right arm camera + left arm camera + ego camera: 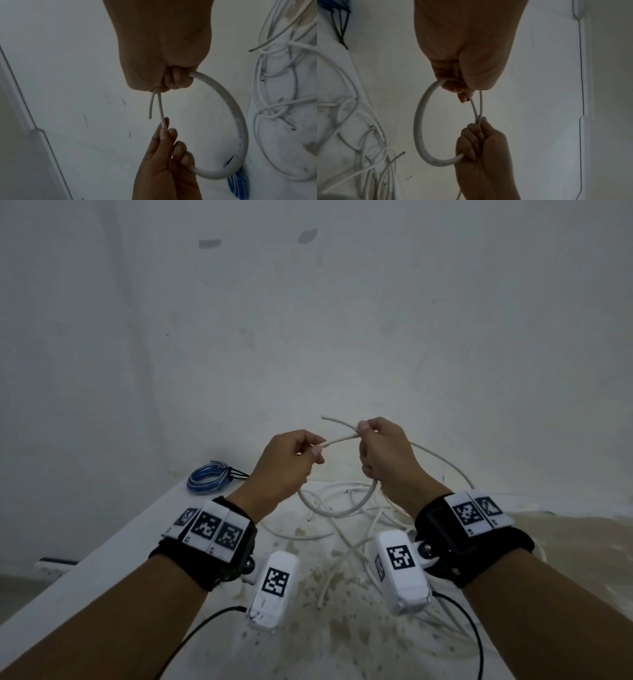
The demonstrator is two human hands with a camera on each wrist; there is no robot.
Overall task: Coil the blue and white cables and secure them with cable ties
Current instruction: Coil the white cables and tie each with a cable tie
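Both hands are raised above the table, holding one white cable (pixel 337 512) bent into a single loop that hangs between them. My left hand (pixel 315 451) pinches the upper strand and grips the loop's left end. My right hand (pixel 364 433) is a fist around the crossing strands, and a short free end (pixel 337 421) sticks out past it. In the left wrist view the loop (pixel 419 128) runs from my left hand (pixel 462 93) to the right hand (pixel 477 136). The blue cable (pixel 205 478) lies coiled at the table's far left, with black ties (pixel 238 473) on it.
Several loose white cables (pixel 346 537) lie tangled on the stained white table (pixel 102 570) under the hands and to the right. The table's left edge runs diagonally; a pale wall (pixel 308 320) stands close behind. Black wrist-camera leads (pixel 472 628) trail toward me.
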